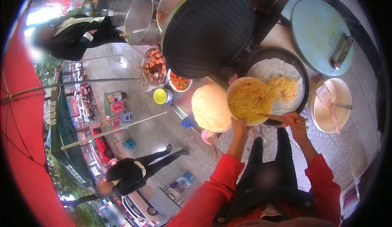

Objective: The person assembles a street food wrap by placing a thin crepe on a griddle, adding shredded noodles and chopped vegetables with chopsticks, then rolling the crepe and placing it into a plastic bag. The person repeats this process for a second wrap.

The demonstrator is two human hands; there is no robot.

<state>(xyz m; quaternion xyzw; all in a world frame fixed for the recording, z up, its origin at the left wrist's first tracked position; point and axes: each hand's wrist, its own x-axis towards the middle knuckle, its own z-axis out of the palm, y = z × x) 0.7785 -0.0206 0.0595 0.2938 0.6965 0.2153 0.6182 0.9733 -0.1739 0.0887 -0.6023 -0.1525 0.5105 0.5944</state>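
Note:
My left hand (pixel 239 125) grips the near left rim of a bowl (pixel 230 95), tilted beside the round griddle (pixel 305 74). Pale yellow shreds (pixel 250 99), like shredded potato, fill it. Chopsticks (pixel 272 117) are closed in my right hand (pixel 294 121), their tips at the bowl's near right edge. On the griddle lies a thin whitish flatbread (pixel 261 68), with a heap of the same shreds (pixel 284 89) on its right half. The bowl overlaps the griddle's left side and hides part of the flatbread.
A stack of pale round flatbreads (pixel 210 108) lies left of the bowl. Behind stands a raised ridged black plate (pixel 208 33). At right are a blue-green lid (pixel 318 33) and a batter bowl (pixel 345 90) with a pink spatula (pixel 325 98). Two people (pixel 126 174) stand at left.

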